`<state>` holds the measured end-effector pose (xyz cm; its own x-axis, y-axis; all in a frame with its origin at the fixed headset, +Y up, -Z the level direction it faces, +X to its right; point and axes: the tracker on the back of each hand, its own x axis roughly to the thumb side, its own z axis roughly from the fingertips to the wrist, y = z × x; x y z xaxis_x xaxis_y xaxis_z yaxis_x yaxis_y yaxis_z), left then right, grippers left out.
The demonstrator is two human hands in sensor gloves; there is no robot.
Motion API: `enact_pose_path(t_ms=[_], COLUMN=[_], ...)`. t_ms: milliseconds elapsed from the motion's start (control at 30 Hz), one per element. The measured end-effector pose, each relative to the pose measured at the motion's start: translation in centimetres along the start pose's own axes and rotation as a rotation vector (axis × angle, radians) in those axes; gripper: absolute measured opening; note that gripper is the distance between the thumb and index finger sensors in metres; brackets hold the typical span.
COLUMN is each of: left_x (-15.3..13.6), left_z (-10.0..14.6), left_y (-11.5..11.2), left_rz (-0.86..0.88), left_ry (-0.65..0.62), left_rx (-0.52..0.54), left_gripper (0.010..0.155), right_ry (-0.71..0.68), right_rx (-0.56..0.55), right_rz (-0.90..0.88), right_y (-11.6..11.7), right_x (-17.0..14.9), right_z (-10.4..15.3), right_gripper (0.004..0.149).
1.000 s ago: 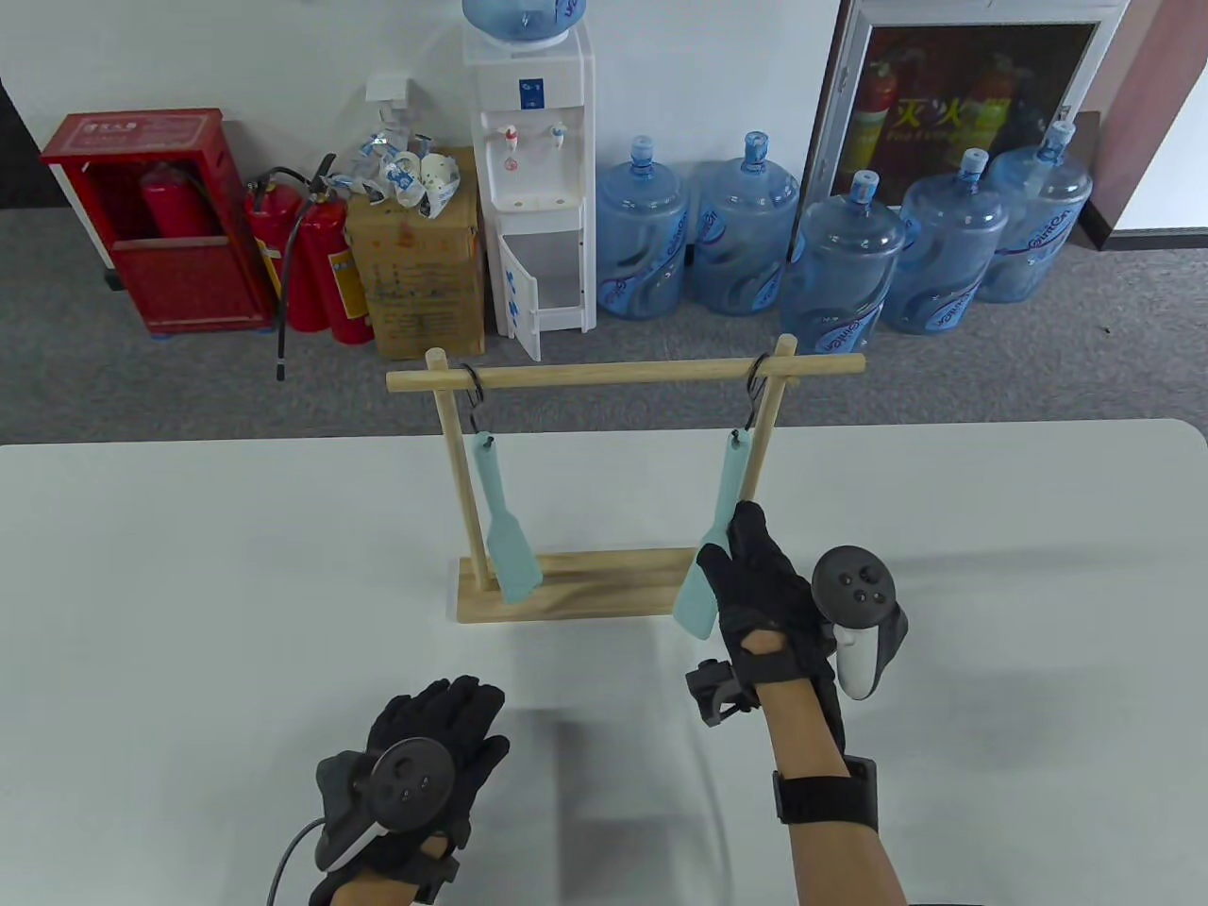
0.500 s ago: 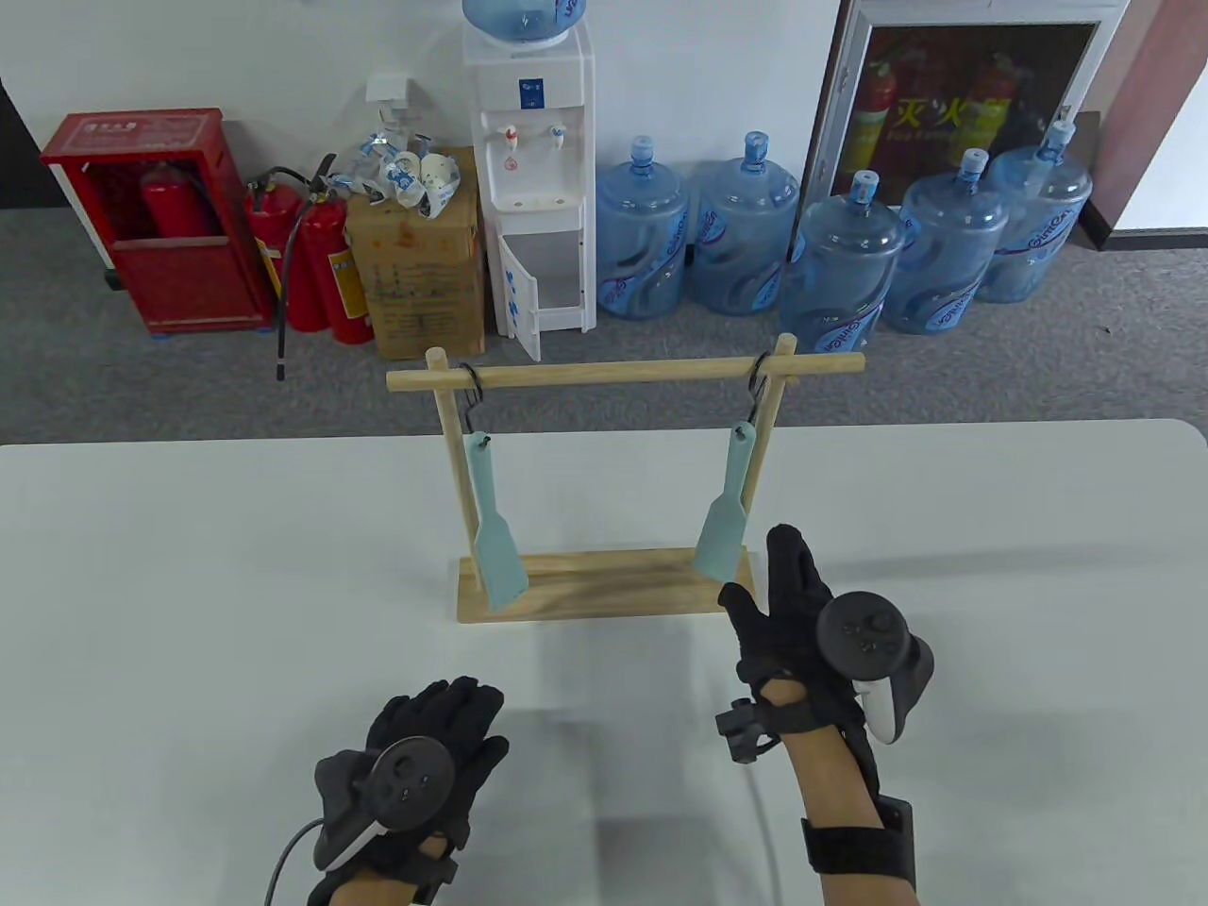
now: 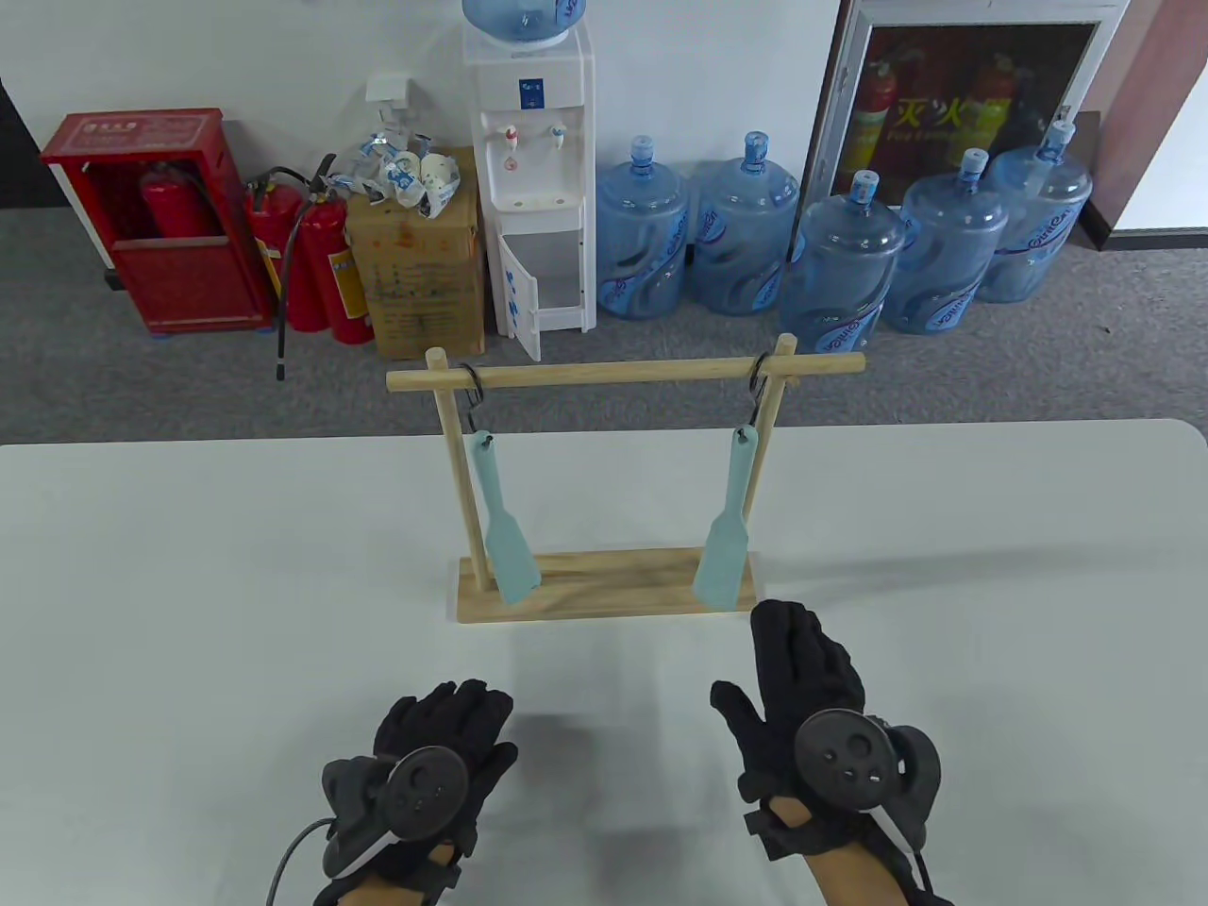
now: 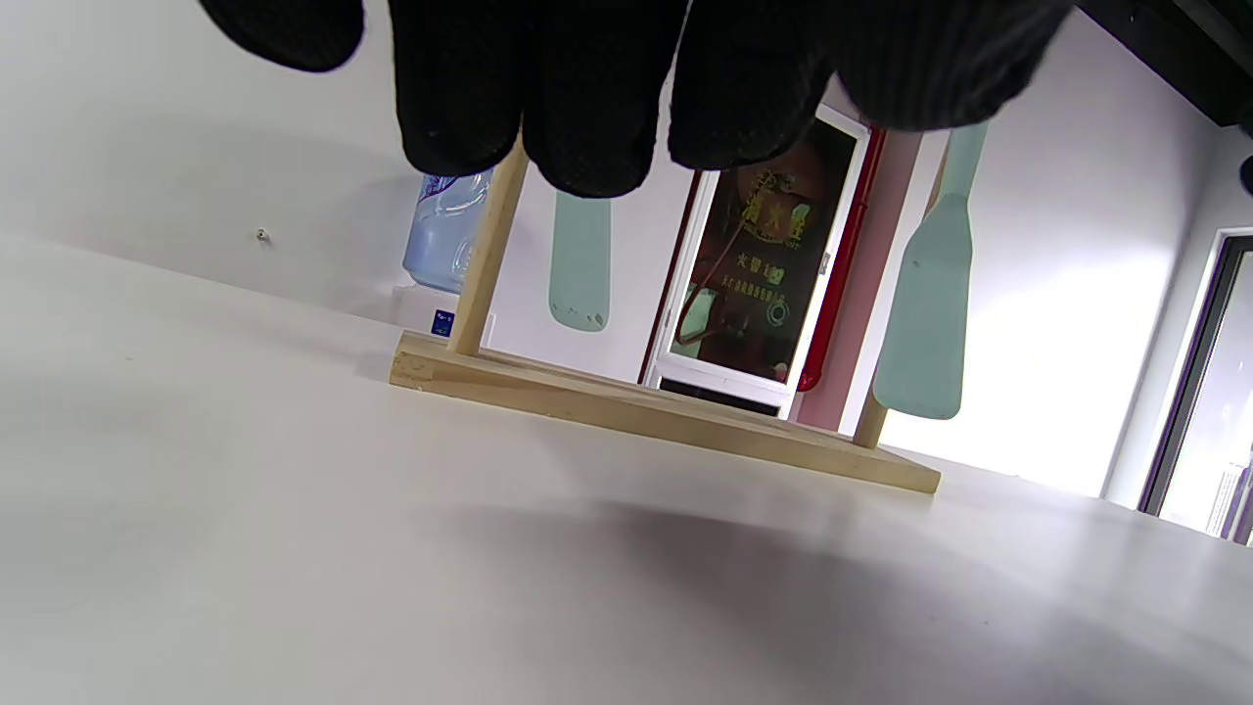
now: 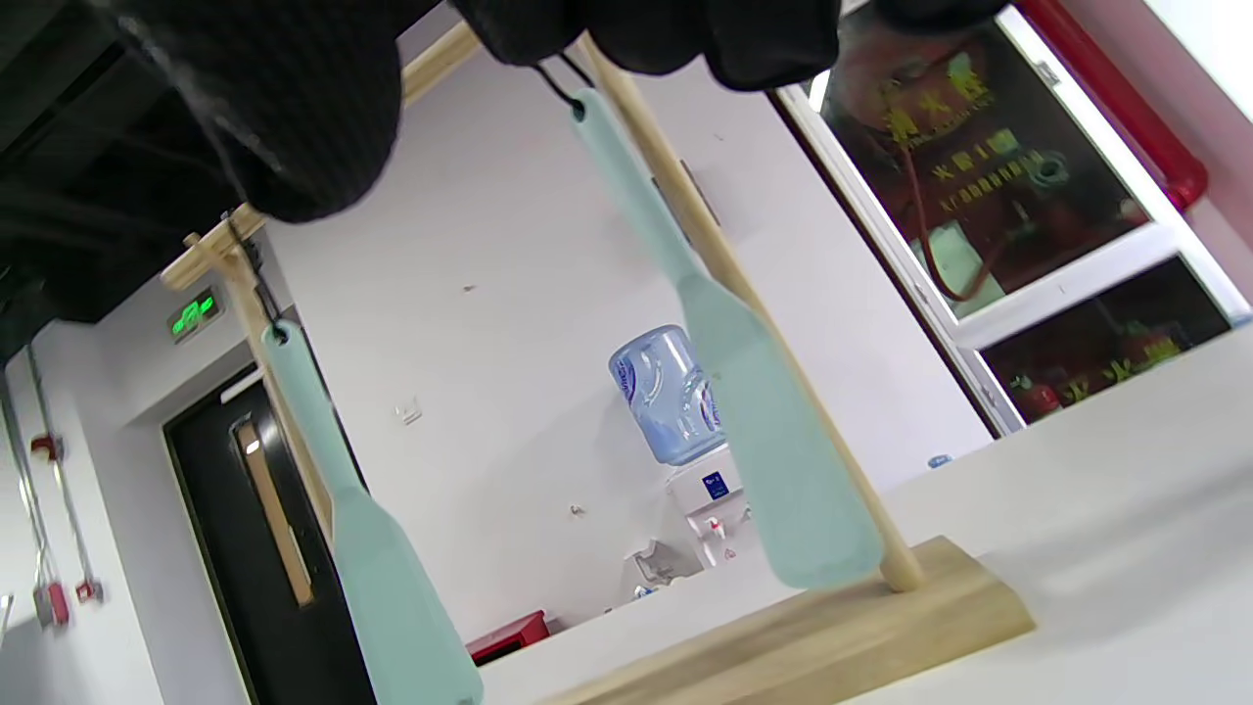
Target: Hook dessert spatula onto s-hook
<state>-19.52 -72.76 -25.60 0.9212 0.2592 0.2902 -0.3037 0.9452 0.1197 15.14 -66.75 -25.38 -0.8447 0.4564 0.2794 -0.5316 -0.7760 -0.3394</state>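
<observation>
Spatula (image 3: 724, 528) on the right looks hooked to me: its handle hole sits on the S-hook (image 3: 755, 394) under the right end of the rail (image 3: 623, 373), and the blade hangs just above the base (image 3: 604, 587), close beside the right post. The other spatula (image 3: 498, 519) hangs the same way off the left hook (image 3: 472, 396).

Both my hands are off everything. Right hand (image 3: 812, 698) is over the worktop (image 3: 189, 585) in front of the base, fingers (image 3: 802, 642) loosely extended and holding nothing. Left hand (image 3: 439, 746) sits low near the front edge, fingers gently curled, also empty. The wrist views agree: only fingertips at the top edge, nothing pinched.

So my guess is the step in hand is just the retreat, and doing it well mostly means not wrecking what's done:
- Pull the right hand straight toward me, low over the worktop, so it doesn't clip the blade.
- Don't bump the base or post. The rack looks light, and a jolt could probably swing the spatula off that open hook.
- Check it hangs plumb off the hook. From the right wrist view the hook seems to pass through the hole, though fingertips partly cover that spot.
- Keep the left hand parked.
</observation>
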Motion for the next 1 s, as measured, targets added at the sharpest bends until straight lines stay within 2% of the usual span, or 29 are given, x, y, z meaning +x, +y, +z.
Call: enact_pose_path(t_ms=[200,667,1000], left_x=[0.3,0.8,1.2], left_z=[0.0,0.0,0.0], left_y=[0.0,-0.3,-0.7], left_rz=[-0.012,-0.036,-0.06], left_ry=[-0.007,-0.021,-0.021], left_rx=[0.005,-0.006,-0.025], left_gripper=[0.058,0.057,0.058], right_ry=[-0.065,-0.089,-0.046], right_rx=[0.046,0.202,0.254], right_rz=[0.076,0.189,0.232], right_y=[1.4,6.7,7.6], right_x=[1.1,0.2,-1.6], right_z=[2.0,3.8,4.3], right_gripper=[0.082,0.083,0.084])
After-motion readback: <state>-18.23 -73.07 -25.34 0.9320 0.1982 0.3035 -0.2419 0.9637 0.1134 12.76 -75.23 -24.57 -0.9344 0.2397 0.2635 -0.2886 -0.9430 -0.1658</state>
